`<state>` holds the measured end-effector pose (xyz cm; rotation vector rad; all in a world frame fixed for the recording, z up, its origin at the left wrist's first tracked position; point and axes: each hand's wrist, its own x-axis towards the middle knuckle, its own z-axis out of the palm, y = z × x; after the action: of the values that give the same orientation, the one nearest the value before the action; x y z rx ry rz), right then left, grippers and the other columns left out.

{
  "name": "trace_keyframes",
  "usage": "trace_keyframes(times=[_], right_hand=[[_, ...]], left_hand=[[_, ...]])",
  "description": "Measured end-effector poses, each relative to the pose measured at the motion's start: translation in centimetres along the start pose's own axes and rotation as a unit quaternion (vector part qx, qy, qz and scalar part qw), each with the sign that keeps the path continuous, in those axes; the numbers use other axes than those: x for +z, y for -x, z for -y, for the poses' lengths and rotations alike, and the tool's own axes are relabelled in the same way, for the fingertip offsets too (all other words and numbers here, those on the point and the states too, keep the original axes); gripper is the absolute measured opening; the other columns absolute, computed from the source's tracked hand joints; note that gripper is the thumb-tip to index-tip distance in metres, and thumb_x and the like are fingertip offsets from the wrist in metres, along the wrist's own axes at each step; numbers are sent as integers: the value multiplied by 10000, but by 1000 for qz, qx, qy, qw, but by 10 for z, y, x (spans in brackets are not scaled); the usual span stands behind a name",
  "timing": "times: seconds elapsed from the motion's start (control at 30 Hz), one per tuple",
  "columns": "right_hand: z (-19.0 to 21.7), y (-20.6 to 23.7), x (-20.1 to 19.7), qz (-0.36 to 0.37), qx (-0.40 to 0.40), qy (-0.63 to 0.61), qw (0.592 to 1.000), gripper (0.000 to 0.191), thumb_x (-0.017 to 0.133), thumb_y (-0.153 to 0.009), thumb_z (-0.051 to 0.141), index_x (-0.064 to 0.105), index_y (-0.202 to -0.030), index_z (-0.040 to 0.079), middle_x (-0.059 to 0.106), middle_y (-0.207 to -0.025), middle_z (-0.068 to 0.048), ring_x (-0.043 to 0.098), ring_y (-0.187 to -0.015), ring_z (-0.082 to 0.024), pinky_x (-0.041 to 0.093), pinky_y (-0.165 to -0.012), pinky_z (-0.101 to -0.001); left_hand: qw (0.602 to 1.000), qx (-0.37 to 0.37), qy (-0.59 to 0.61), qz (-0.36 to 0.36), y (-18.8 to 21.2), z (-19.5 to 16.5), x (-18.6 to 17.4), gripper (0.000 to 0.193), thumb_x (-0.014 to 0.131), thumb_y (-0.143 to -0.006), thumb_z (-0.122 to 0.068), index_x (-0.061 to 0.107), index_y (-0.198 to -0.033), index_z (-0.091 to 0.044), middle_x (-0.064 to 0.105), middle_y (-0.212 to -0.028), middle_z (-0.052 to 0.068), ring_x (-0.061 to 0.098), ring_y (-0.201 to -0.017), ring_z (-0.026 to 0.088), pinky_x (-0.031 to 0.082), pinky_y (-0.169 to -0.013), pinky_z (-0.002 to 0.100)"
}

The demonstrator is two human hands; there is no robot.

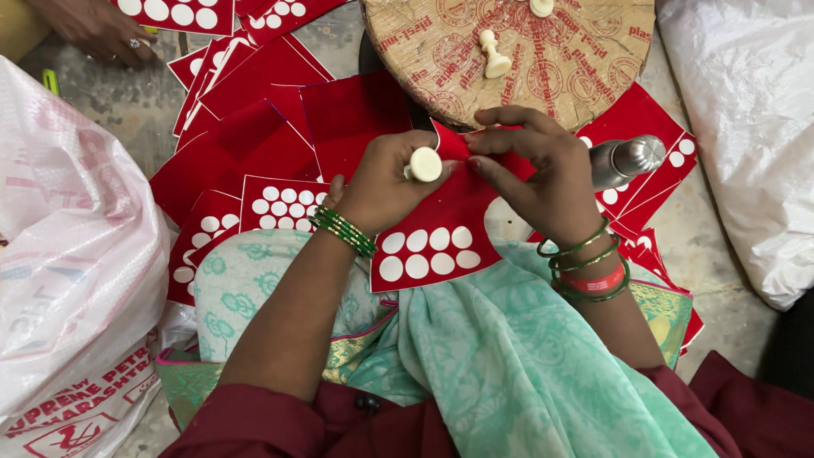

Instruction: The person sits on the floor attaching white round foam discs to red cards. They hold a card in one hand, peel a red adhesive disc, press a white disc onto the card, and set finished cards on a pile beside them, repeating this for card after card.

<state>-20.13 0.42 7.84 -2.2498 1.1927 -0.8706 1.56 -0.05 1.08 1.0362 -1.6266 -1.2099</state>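
The left hand (386, 180) holds a small cream plastic stamp with a round flat face (425, 164), fingers closed around its stem; the right hand (543, 174) pinches the top edge of a red cardboard sheet with white round dots (437, 233), which lies between both hands and over the lap; just beyond the hands stands a round brown cardboard block (526, 59) with a cream chess-like piece (493, 58) on it; a shiny metal cylinder (627, 159) lies right of the right hand; more red sheets (254, 110) are spread left of the left hand; another person's hand (97, 30) rests far up left.
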Motion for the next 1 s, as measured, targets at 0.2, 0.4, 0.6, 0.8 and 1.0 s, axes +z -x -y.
trace_keyframes(times=[0.2, 0.4, 0.6, 0.8, 1.0], right_hand=[[-3, 1, 1, 9, 15, -23, 1000, 186, 745, -929, -1, 761, -1112, 29, 718, -1236, -125, 743, -1068, -202, 599, -947, -310], [-9, 3, 0, -6, 13, 5, 1000, 127, 742, -941, -5, 750, -1067, 8, 673, -1195, -118, 723, -1061, -201, 594, -949, -309], [-4, 11, 16, -195, 27, -69, 978, 43, 723, -1013, -38, 706, -1016, 2, 554, -1278, -131, 693, -1177, -226, 581, -1088, -333], [13, 24, 36, -250, -180, 217, 926, 187, 898, -778, 112, 771, -915, 108, 585, -1188, -80, 590, -1136, -264, 387, -1130, -491], [13, 22, 45, -255, -215, 236, 913, 222, 947, -805, 162, 768, -936, 156, 590, -1182, -45, 616, -1121, -185, 344, -1159, -508]], left_hand=[[999, -5, -35, 0, -1, -1, 1, 248, 764, -933, -257, 676, -954, -26, 612, -694, 50, 514, -665, 79, 474, -616, 304], [999, 5, -38, 1, 0, -1, 5, 244, 726, -961, -251, 686, -1096, -53, 690, -790, 94, 598, -679, 151, 505, -666, 325], [995, 95, -22, -23, 0, 9, 6, 261, 670, -1026, -194, 622, -1236, -48, 720, -1005, 177, 713, -878, 307, 546, -778, 374], [993, 91, -69, -38, 0, 18, 7, 342, 667, -952, -83, 568, -1274, -23, 700, -1032, 212, 710, -975, 376, 555, -808, 409], [996, 82, -43, -6, 0, 14, 9, 313, 656, -948, -50, 590, -1254, -39, 717, -1025, 203, 723, -983, 373, 561, -805, 400]])
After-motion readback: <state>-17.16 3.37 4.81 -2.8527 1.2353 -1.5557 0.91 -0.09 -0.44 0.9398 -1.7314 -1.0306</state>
